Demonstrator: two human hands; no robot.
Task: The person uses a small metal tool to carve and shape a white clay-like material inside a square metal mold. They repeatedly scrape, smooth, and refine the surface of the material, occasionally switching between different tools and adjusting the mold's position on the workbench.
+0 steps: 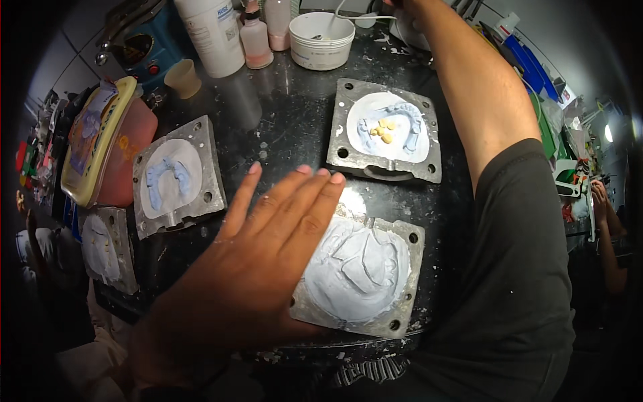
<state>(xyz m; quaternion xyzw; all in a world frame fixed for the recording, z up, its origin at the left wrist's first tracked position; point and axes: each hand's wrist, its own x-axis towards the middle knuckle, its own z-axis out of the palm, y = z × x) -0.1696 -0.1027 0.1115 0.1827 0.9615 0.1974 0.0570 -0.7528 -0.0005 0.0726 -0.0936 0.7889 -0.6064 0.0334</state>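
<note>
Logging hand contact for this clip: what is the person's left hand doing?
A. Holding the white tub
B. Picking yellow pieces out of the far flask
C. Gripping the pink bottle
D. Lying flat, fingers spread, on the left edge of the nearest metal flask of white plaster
D: the left hand lies open and flat over the left edge of the nearest metal flask, holding nothing.

Left hand (268,248) flat, fingers together — right arm (469,87) stretched forward (hand unseen).
</note>
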